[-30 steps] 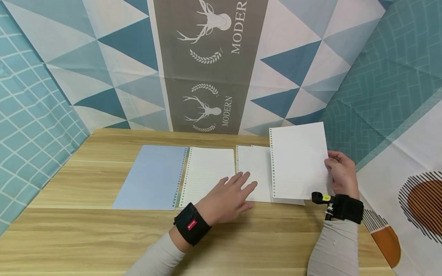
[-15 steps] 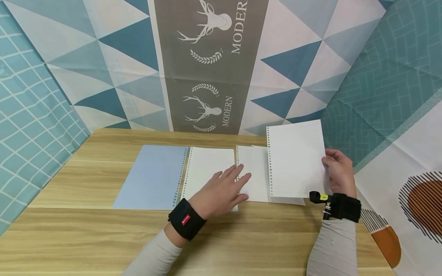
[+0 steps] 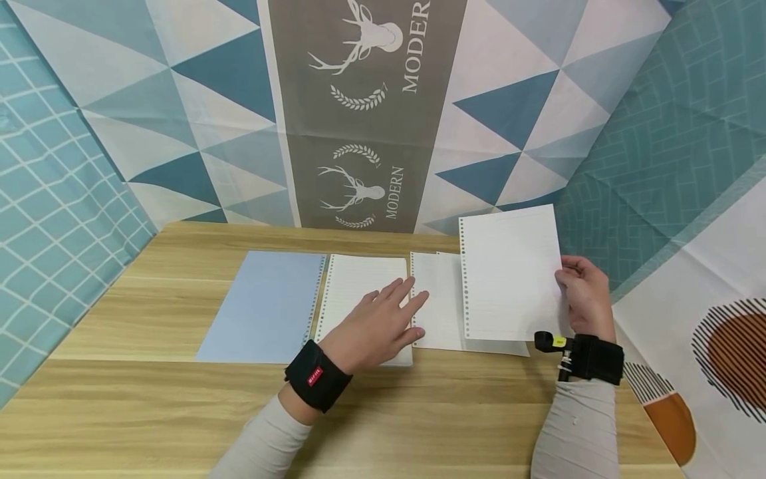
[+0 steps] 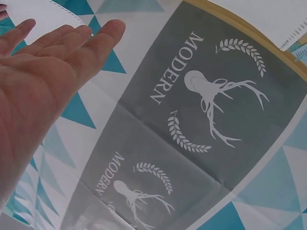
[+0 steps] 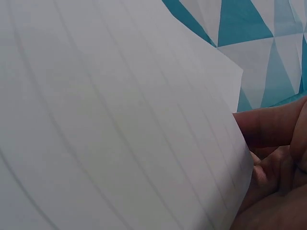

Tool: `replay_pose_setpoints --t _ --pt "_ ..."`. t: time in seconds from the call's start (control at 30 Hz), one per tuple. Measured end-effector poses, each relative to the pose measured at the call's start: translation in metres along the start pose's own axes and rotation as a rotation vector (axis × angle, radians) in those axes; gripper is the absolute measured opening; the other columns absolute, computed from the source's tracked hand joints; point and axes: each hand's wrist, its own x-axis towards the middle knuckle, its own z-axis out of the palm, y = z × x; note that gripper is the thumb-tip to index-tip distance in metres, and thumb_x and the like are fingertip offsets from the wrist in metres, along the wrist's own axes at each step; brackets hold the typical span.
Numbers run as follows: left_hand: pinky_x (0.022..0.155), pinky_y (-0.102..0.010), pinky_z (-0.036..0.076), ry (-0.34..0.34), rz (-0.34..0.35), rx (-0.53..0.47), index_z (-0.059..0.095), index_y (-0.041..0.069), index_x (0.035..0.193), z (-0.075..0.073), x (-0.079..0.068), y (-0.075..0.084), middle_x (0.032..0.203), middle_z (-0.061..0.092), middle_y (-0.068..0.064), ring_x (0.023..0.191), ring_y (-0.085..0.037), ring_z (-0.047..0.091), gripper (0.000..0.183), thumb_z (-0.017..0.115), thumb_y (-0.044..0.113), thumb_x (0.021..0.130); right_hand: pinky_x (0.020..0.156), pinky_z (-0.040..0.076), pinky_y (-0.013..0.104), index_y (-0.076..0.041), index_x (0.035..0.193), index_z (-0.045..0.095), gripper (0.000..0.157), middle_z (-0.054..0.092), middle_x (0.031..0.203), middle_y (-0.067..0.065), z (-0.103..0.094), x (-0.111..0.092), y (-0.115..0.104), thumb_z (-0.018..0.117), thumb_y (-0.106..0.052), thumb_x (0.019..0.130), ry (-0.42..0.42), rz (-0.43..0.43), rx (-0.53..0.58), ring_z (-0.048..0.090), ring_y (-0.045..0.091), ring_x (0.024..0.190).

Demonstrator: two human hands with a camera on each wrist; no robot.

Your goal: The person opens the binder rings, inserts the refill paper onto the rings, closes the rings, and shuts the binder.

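Observation:
My right hand [image 3: 586,296] pinches the right edge of a white lined loose-leaf sheet [image 3: 509,276], which stands raised above the table with its punched holes on the left. In the right wrist view the sheet [image 5: 110,124] fills most of the picture, and the fingers [image 5: 268,127] are at its edge. My left hand [image 3: 374,326] hovers, fingers spread and holding nothing, over a stack of lined punched paper [image 3: 362,273]. The left wrist view shows that hand [image 4: 43,86] from the side. Behind the raised sheet lie overlapping white punched sheets [image 3: 437,306], partly hidden.
Left of the stack lies a pale blue punched cover [image 3: 266,306], its holes along the right side. All the paper lies in a row on the wooden table [image 3: 419,426]. Patterned cloth [image 3: 365,133] hangs behind the table and at both sides.
My left hand has drawn left from the white sheets to above the lined stack. My right hand has shifted the held sheet slightly left and up.

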Motion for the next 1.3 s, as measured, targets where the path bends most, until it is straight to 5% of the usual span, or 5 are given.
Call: replay_pose_setpoints --t 0.87,1.3 --pt "0.114 -0.056 0.043 0.034 -0.036 -0.053 0.035 0.018 0.159 -0.009 -0.005 -0.014 0.166 0.031 -0.016 0.153 -0.034 0.034 0.062 0.047 0.047 0.106 0.088 0.041 0.013 -0.006 0.149 0.045 0.044 0.052 0.107 -0.013 0.007 -0.003 -0.006 0.045 -0.018 0.107 -0.011 -0.001 -0.069 0.05 0.003 0.102" --pt "0.118 -0.058 0.038 0.006 -0.125 -0.124 0.033 0.02 0.16 -0.018 -0.006 -0.027 0.168 0.026 -0.014 0.155 -0.034 0.029 0.063 0.049 0.048 0.105 0.092 0.04 0.016 -0.005 0.149 0.046 0.043 0.051 0.108 -0.013 0.014 -0.004 -0.01 0.045 -0.014 0.107 -0.006 -0.027 -0.053 0.049 0.005 0.104"
